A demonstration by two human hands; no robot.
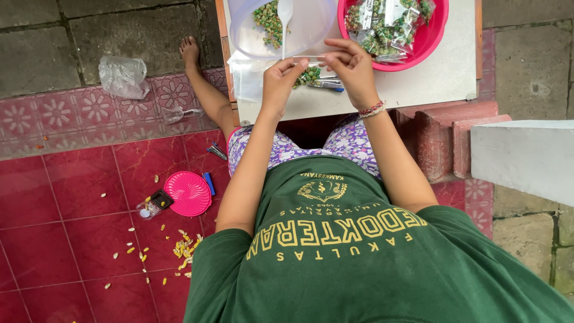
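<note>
Your left hand and right hand both pinch the top edge of a small clear bag of green peas, fingers closed on it, holding it taut above the white table. The clear bowl and pink tub sit just beyond, within easy reach.

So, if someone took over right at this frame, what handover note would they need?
Left hand and right hand: fingers pinch the top edge of a small clear bag of green peas above the white table.
Clear bowl holds loose peas and a white spoon.
Pink bowl holds the filled bags; the bag in hand is not yet there.
Spilled bits and a pink lid lie on the red floor.
</note>
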